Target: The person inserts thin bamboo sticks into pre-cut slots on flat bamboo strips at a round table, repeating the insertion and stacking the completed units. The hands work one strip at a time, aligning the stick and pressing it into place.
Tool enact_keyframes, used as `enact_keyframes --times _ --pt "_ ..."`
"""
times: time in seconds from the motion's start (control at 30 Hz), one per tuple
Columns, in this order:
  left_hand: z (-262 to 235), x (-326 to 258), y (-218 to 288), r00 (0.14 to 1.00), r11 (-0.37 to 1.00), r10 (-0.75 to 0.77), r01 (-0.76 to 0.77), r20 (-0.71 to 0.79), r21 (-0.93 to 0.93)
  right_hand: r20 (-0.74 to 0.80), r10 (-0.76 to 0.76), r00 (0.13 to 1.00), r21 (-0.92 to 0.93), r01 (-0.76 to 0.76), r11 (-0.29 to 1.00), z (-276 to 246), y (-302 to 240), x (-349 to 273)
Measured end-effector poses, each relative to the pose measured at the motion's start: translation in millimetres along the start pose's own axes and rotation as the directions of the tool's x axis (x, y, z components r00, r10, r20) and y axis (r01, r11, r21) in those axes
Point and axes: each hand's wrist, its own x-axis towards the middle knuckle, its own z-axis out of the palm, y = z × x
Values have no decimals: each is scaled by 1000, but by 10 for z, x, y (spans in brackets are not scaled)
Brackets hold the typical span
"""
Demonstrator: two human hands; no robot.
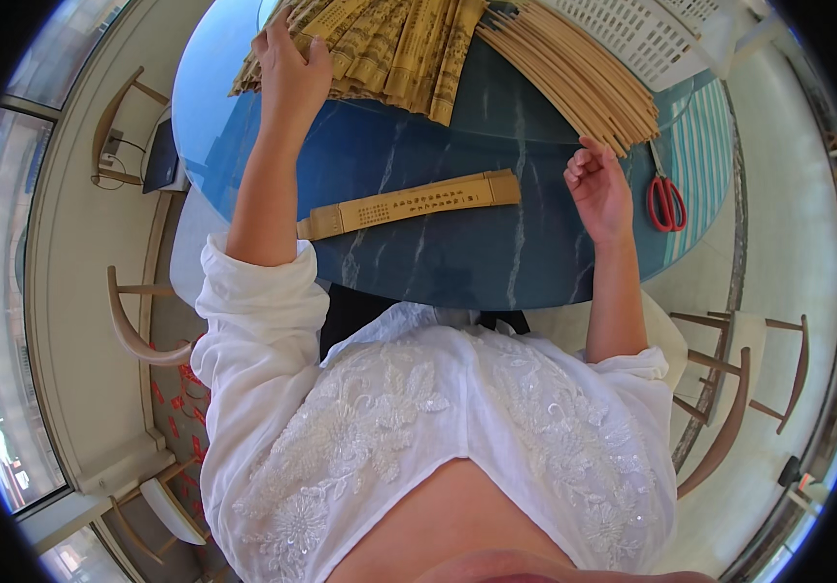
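Observation:
My left hand (292, 78) reaches to the far left of the table, over a pile of golden, pleated fan papers (389, 53) with dark printed patterns. Its thumb and fingers are apart at the edge of the pile, and the fingertips are partly lost against the paper. A folded golden-brown paper strip (414, 204) with printed columns lies at the middle of the table's near side. My right hand (601, 194) is raised at the right, fingers loosely bent with nothing visible in them. Just beyond it are the ends of many thin wooden sticks (574, 73).
Red-handled scissors (666, 202) lie at the right on a striped surface. A white slatted basket (632, 39) stands behind the sticks. The table (457, 253) is round, dark blue and marbled. Wooden-armed chairs (720, 428) stand to the right, others to the left.

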Motion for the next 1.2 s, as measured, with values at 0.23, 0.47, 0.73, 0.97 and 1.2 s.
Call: enact_keyframes --times 0.23,0.47,0.73,0.97,1.2 --pt "35 -40 -139 977 930 198 -213 82 298 -74 -93 993 -102 86 991 3 12 23" --pt "94 200 -208 980 866 200 -182 10 467 -170 -601 781 -931 72 357 12 131 23" --pt "172 244 -354 982 753 186 -158 23 639 94 -734 673 -982 -60 -181 -93 74 54" --pt "-60 -606 310 888 893 413 -439 204 101 98 -717 690 -976 -75 -205 -131 85 32" --pt "170 -1614 301 723 841 512 -531 465 -100 97 -715 692 -982 -51 -182 -107 85 70"
